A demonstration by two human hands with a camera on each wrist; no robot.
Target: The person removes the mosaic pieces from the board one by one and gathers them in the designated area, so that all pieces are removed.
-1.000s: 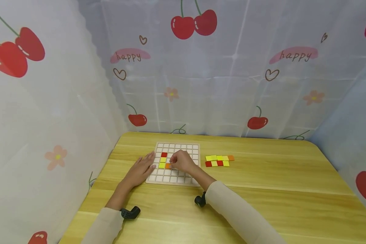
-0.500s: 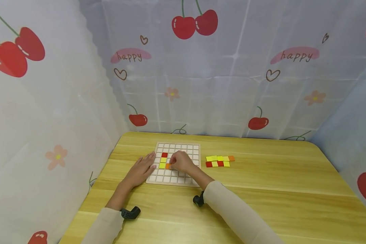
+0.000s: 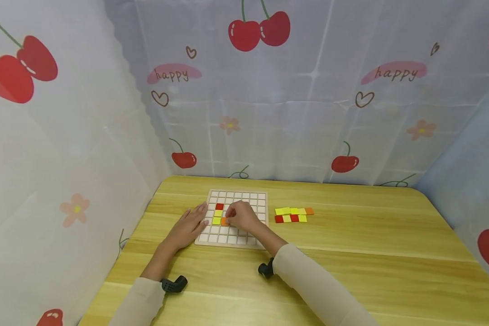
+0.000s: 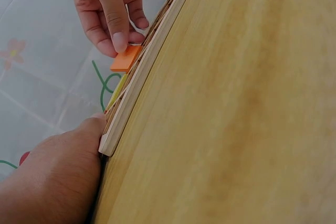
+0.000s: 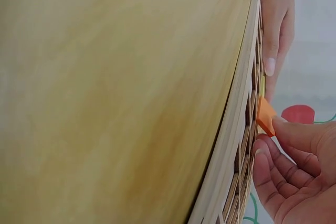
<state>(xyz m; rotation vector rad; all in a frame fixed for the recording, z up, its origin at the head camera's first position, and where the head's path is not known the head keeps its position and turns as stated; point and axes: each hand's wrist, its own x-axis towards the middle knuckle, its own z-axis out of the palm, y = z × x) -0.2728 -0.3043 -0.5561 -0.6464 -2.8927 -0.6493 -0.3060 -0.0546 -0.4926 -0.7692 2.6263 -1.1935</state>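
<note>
A square wooden grid board (image 3: 232,241) lies on the table, its cells pale. My left hand (image 3: 187,227) rests with extended fingers on the board's left edge. Thumb and fingers of my right hand (image 3: 242,216) pinch an orange square tile (image 4: 125,59) by one edge. In both wrist views that tile is tilted, one side raised above the grid. Left of it, a red tile (image 3: 219,206), a yellow tile (image 3: 218,213) and a brighter yellow tile (image 3: 216,221) form a column in the cells. The right hand covers part of the board's middle.
Right of the board, loose tiles lie in two rows: a back row of yellow tiles (image 3: 285,211) ending in an orange tile (image 3: 309,211), and a front row with red tiles (image 3: 279,219) and yellow ones. A cherry-print curtain (image 3: 269,113) stands behind the wooden table (image 3: 350,271).
Both hands keep nearly the same places. The right hand and the orange tile shift only slightly over the same spot of the board.
</note>
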